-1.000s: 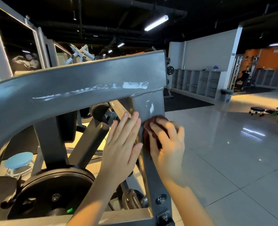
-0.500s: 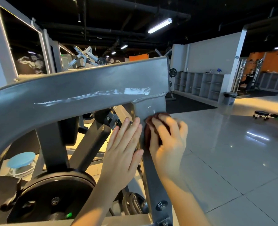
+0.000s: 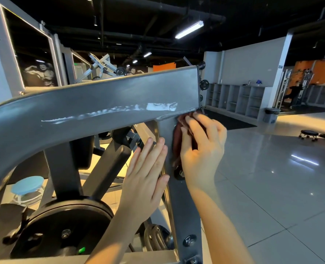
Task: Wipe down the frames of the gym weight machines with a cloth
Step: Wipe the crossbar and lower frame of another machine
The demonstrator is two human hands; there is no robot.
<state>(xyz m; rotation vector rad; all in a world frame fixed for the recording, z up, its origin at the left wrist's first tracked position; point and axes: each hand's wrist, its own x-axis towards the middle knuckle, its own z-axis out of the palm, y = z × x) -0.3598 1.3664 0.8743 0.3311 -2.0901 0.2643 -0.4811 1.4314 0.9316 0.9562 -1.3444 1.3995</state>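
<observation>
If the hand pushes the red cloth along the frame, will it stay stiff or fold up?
Probably floppy: the cloth is bunched in folds under the right hand. It likely weighs little, as one hand alone holds it. It may slide easily, since the frame looks smooth and glossy.

Grey painted metal frame (image 3: 100, 105), faintly glossy; soft dark-red cloth (image 3: 177, 141); glossy tiled floor (image 3: 272, 178).

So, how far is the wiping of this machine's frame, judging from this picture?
Done: hard to tell; no part looks plainly finished. In hand: the right hand presses the dark red cloth on the upright post just under the top beam, while the left hand rests flat on the post's edge. Left: probably the beam, which shows white streaks, and the post below the hands.
</observation>
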